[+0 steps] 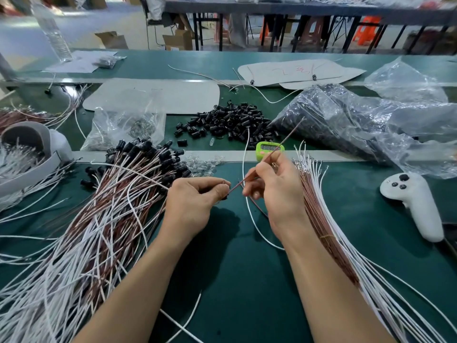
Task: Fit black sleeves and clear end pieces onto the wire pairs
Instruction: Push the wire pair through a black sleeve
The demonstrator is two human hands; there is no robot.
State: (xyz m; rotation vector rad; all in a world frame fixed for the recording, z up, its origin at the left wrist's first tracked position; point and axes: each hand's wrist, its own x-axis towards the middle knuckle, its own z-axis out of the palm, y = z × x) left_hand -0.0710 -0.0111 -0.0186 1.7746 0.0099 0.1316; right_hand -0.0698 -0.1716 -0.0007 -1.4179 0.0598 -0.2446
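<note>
Two hands meet just below centre of the green surface [235,268]: the left hand [195,201] pinches what looks like a black sleeve [224,197] in its fingers [217,188], the right hand [274,191] pinches a brown wire [284,142] slanting toward one o'clock, so threading seems in hand, and next the wire tip needs steering into the bore.

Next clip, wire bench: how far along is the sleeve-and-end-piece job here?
Done: a large heap of sleeved wires lies on the left. In hand: the right hand pinches a brown wire, and the left hand pinches its near end. Left to do: the banded bundle of unsleeved wires on the right. Loose black sleeves and clear end pieces wait behind.
</note>
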